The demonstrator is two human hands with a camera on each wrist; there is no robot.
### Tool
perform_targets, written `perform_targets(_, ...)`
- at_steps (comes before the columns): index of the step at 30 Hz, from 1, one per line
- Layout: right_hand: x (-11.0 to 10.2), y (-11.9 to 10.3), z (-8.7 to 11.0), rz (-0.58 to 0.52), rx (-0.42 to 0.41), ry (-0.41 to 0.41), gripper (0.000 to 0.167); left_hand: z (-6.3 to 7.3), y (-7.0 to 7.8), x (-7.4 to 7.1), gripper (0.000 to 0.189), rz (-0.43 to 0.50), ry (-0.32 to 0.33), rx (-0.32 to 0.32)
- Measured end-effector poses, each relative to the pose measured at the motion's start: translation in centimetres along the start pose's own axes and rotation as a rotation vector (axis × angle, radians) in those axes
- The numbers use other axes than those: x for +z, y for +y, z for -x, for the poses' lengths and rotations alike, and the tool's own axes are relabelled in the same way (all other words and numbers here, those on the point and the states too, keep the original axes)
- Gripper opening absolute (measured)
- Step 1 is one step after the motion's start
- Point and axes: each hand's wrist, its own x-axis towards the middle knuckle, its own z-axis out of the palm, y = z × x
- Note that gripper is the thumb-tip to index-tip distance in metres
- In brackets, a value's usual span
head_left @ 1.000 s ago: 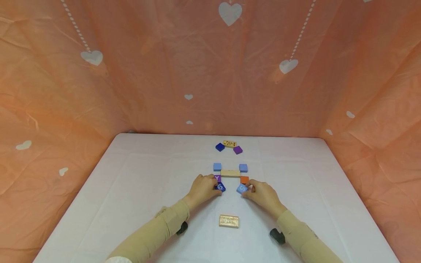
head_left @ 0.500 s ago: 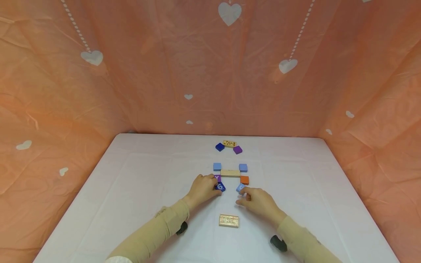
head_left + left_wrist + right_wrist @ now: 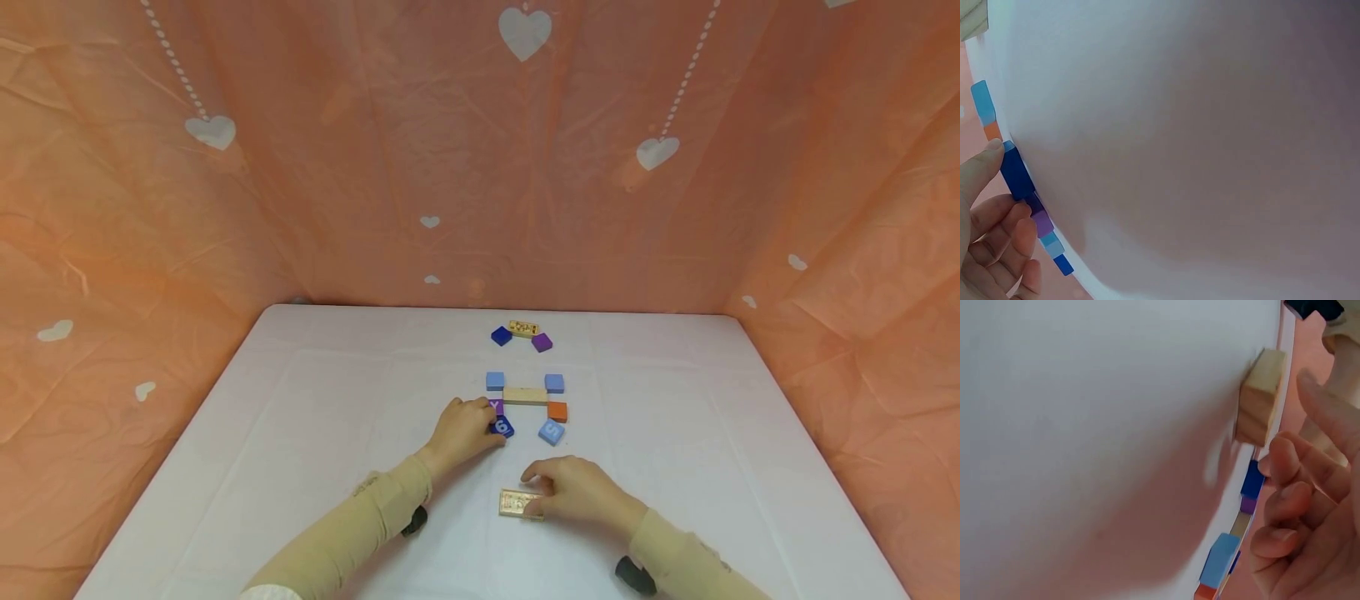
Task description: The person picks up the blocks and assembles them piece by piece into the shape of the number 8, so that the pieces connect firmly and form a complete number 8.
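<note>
My left hand (image 3: 465, 427) pinches a dark blue square block (image 3: 502, 427) marked 6. In the left wrist view its thumb and a finger lie at opposite ends of the dark blue block (image 3: 1017, 175). Just beyond it is a purple block (image 3: 497, 406) with a Y, partly behind the fingers. Thumb and fingers apart, my right hand (image 3: 585, 493) hovers at the right end of a wooden rectangular block (image 3: 516, 502) with printed marks. A gap shows between that hand and the wooden block (image 3: 1260, 403) in the right wrist view. A light blue block (image 3: 551, 432) marked 5 lies untouched.
Behind the light blue block sits an orange block (image 3: 557, 411). A plain wooden bar (image 3: 525, 396) lies between two light blue blocks (image 3: 495, 381). Farther back, a printed wooden block (image 3: 523, 328) has a dark blue block (image 3: 501, 336) and a purple block (image 3: 542, 342) beside it.
My right hand has let go of the light blue block and moved toward me to the printed wooden block. The left hand stays in place.
</note>
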Motion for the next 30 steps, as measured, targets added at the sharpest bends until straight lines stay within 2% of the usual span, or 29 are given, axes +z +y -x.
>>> perform_targets(4,0.4,-0.1,0.1,0.035,-0.074,0.005,0.034,0.0,0.0,0.0,0.031,-0.006,-0.01,-0.004)
perform_targets(7,0.5,-0.1,0.1,0.06,-0.1,0.017,0.031,-0.1,0.0,0.1,0.031,-0.007,-0.007,-0.004)
perform_targets(17,0.5,-0.1,-0.4,0.055,-0.009,0.051,0.027,0.0,0.0,0.0,0.031,-0.013,0.004,0.0)
perform_targets(30,0.2,0.3,-1.4,0.077,0.048,0.122,0.027,0.2,0.0,-0.2,0.035,0.003,-0.019,-0.004)
